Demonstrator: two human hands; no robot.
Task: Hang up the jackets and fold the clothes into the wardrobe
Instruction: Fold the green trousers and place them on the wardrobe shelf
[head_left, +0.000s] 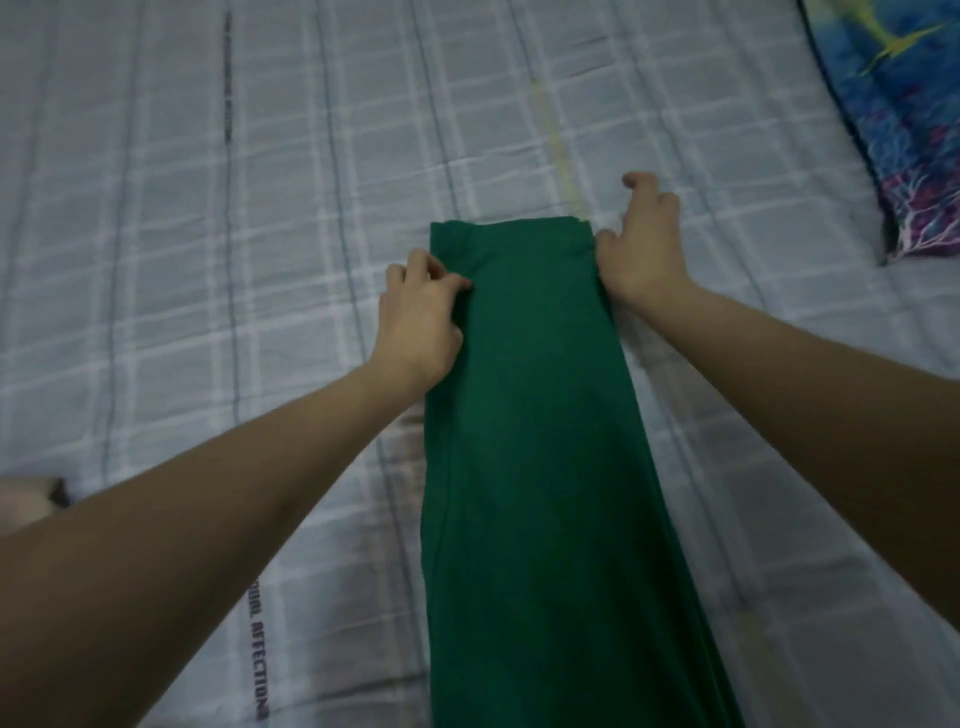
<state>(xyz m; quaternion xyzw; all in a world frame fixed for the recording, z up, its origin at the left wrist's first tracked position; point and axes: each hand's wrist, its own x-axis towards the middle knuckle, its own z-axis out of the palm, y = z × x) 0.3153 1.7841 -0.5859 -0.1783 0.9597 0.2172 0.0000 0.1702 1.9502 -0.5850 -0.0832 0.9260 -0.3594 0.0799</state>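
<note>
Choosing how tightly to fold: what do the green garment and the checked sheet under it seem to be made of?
The long dark green folded garment looks like a soft, matte knit, probably cotton jersey: it drapes limply, with no sheen. The pale grey checked bed sheet appears to be thin woven cotton, matte and finely creased. The blur leaves both weaves uncertain.

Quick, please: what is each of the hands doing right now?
Left hand: pinches the left edge of the green garment.
Right hand: fingers curled at the garment's right corner; grip cannot be told.
</note>
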